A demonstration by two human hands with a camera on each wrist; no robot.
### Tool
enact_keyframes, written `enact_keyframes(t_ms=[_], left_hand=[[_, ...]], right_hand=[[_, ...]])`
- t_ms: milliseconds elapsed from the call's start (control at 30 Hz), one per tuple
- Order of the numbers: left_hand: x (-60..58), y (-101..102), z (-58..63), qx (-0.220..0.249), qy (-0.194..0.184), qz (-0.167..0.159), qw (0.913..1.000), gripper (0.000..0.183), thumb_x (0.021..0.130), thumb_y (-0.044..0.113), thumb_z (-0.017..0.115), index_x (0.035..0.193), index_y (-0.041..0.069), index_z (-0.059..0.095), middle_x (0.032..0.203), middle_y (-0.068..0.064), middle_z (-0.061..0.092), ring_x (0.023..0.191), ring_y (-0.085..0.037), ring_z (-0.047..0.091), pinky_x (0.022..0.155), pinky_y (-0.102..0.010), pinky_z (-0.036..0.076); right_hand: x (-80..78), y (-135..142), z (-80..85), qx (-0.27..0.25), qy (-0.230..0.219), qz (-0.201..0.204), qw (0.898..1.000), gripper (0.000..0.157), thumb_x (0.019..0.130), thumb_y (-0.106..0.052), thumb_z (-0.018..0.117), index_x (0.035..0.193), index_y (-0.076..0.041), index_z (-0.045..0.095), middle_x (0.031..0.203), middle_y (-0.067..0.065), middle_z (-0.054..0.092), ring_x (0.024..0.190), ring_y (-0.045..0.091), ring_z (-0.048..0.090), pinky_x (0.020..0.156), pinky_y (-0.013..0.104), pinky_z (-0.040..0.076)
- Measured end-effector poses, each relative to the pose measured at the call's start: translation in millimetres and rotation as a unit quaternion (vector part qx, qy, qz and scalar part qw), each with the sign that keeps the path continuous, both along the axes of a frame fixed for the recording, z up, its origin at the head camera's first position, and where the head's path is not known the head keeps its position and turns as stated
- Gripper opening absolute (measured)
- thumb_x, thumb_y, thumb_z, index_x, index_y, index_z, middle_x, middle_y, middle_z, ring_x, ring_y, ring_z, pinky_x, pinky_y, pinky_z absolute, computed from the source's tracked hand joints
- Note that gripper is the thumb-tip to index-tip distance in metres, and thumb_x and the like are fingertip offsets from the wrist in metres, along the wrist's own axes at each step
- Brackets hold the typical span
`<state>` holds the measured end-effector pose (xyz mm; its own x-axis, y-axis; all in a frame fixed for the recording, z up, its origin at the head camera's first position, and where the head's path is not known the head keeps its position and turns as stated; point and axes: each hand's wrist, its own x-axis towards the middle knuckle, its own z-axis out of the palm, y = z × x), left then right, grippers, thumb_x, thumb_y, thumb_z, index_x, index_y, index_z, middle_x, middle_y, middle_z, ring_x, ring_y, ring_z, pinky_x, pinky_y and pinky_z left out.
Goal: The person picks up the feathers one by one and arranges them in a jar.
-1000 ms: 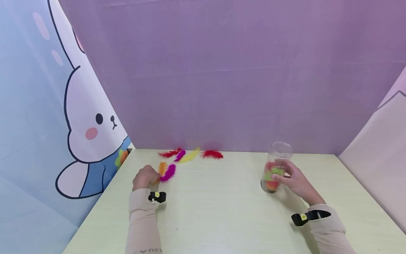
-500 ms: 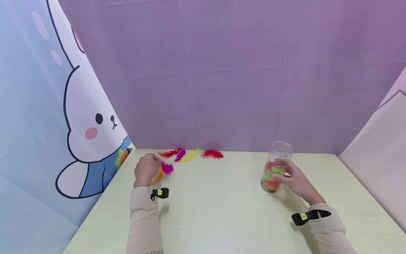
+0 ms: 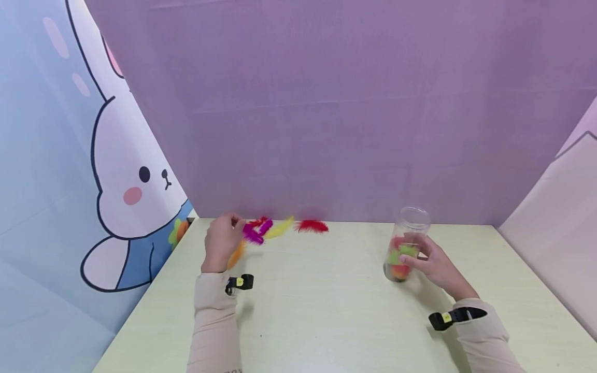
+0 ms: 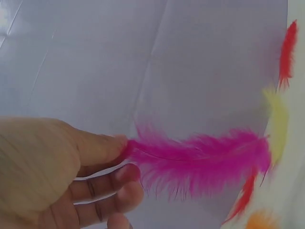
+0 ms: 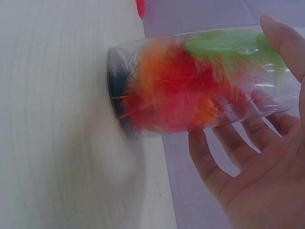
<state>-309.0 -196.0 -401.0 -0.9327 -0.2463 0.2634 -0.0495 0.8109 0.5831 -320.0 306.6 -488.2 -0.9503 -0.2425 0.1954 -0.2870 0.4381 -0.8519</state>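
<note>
My left hand [image 3: 223, 241] pinches a magenta feather [image 4: 200, 160] by one end between thumb and fingertips, raised over the left part of the table. Beneath it lies an orange feather [image 3: 237, 254], partly hidden by the hand. Just behind are a red feather [image 3: 257, 221], a smaller magenta feather [image 3: 265, 227] and a yellow feather [image 3: 280, 228]. My right hand [image 3: 434, 264] grips a clear jar [image 3: 414, 220] around its side, its mouth uncovered. Red, green and orange feathers [image 5: 190, 76] fill much of the jar.
A second red feather [image 3: 312, 226] lies near the table's back edge. The pale table [image 3: 317, 300] meets a purple cloth backdrop [image 3: 326, 129]. A blue cloth with a cartoon rabbit [image 3: 132, 181] hangs at the left.
My left hand has lifted the magenta feather off the table and moved it back and slightly right, away from the orange one. The right hand and jar have stayed in place.
</note>
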Motion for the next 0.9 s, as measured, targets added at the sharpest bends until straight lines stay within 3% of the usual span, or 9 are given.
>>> enact_keyframes(t_ms=[233, 567, 900], left_hand=[[-3.1, 14, 2.7, -0.002, 0.036, -0.032, 0.9988, 0.022, 0.105, 0.025, 0.057, 0.106, 0.006, 0.068, 0.104, -0.014, 0.070, 0.093, -0.032, 0.067, 0.075, -0.046, 0.055], [-3.5, 38, 5.6, -0.011, 0.064, -0.060, 0.9961, 0.022, 0.104, 0.026, 0.059, 0.109, 0.007, 0.069, 0.101, -0.012, 0.074, 0.088, -0.030, 0.069, 0.071, -0.045, 0.054], [-10.2, 61, 5.0, 0.007, 0.112, -0.104, 0.9882, 0.017, 0.102, 0.021, 0.062, 0.104, 0.006, 0.070, 0.091, -0.009, 0.072, 0.083, -0.026, 0.067, 0.074, -0.042, 0.053]], right_hand=[[-0.2, 0, 0.1, -0.001, -0.001, 0.000, 1.000, 0.059, 0.096, -0.027, 0.073, 0.145, -0.008, 0.045, 0.137, 0.009, 0.058, 0.107, -0.002, 0.060, 0.088, 0.022, 0.051], [0.9, -3, 0.5, -0.015, 0.007, 0.005, 1.000, 0.058, 0.096, -0.022, 0.073, 0.144, -0.006, 0.046, 0.133, 0.004, 0.061, 0.106, -0.004, 0.060, 0.087, 0.021, 0.052], [1.7, -3, 3.1, -0.003, 0.000, -0.002, 1.000, 0.058, 0.096, -0.023, 0.073, 0.145, -0.007, 0.045, 0.139, 0.015, 0.058, 0.106, -0.003, 0.059, 0.087, 0.021, 0.050]])
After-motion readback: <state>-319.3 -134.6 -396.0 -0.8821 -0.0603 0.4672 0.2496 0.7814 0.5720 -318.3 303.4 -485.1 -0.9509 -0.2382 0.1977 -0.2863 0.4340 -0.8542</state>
